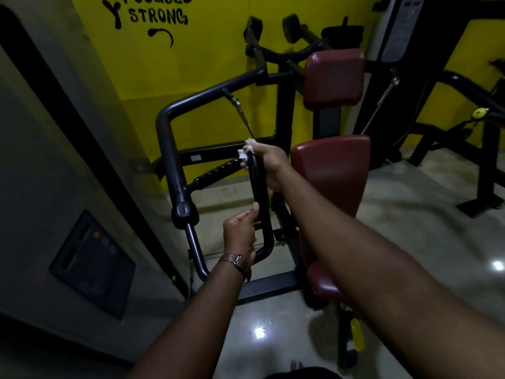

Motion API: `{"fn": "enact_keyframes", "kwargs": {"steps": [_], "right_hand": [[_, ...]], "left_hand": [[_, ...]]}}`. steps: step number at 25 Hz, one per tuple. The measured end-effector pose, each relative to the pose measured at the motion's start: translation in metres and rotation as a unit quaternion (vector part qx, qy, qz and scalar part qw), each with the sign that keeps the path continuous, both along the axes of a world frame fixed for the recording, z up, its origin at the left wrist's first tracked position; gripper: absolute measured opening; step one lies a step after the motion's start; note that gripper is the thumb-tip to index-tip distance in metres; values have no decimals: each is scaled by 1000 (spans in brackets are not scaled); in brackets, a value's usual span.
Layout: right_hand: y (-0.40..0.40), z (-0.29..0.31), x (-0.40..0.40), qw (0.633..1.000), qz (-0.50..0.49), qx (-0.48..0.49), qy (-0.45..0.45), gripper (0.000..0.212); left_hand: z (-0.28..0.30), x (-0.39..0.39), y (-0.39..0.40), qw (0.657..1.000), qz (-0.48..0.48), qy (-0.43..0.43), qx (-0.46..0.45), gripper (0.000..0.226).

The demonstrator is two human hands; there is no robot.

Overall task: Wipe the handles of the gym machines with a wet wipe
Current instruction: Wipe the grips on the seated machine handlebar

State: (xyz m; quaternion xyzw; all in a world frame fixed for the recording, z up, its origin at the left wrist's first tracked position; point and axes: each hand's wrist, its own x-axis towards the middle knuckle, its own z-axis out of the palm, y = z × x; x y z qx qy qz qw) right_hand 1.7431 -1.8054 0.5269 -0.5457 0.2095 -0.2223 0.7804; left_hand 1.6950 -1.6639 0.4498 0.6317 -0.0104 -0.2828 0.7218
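right hand (pixel 269 165) on top of handle (pixel 258 187), wipe (pixel 247 151) under its fingers | left hand (pixel 240 233) lower on handle | seat pads (pixel 332 170) right of handle | wall (pixel 191 64) behind machine

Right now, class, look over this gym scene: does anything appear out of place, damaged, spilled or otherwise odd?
Nothing stands out. The right hand presses a white wet wipe around the top of the black handle, while the left hand steadies it lower down. The red seat pads look intact, and the floor shows only light reflections, no spills.
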Motion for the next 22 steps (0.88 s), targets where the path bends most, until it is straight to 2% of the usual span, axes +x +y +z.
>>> {"fn": "enact_keyframes", "kwargs": {"steps": [2,3,5,6,7,8,10,11,13,15,16,18,20,22], "right_hand": [[4,-10,-6,999,-14,51,2,28],[9,-18,-9,999,-25,33,14,35],[27,-32,-22,988,-96,-97,67,38],[37,-38,-31,963,-153,-196,99,33],[50,-42,-37,920,-196,-308,140,24],[61,-43,-37,868,-211,-406,191,26],[70,-36,-24,779,-200,-527,275,49],[69,-32,-13,747,-208,-562,288,51],[64,-18,1,734,-229,-566,298,49],[57,-19,0,722,-201,-593,293,47],[56,-21,-9,732,-185,-593,279,47],[58,-35,-32,783,-170,-545,247,47],[62,-52,-57,849,-154,-453,225,38],[67,-58,-80,930,-116,-308,166,25]], "left_hand": [[0,-1,0,1000,-1,-2,-4,30],[1,0,0,1000,0,-3,-7,29],[2,0,0,1000,7,-6,-5,20],[3,0,0,1000,8,-12,-7,15],[4,-1,0,1000,12,-22,-16,25],[4,-2,0,999,20,-29,-23,40],[7,-3,1,999,34,-22,-24,49],[5,-1,1,999,39,-22,-19,47],[0,0,1,999,36,-25,-4,40],[-1,1,0,999,27,-25,0,36],[0,0,1,1000,20,-24,-3,36],[3,-1,2,1000,7,-22,-7,38],[4,-1,3,1000,-4,3,-18,30],[4,0,4,999,-17,30,-30,14]]}}
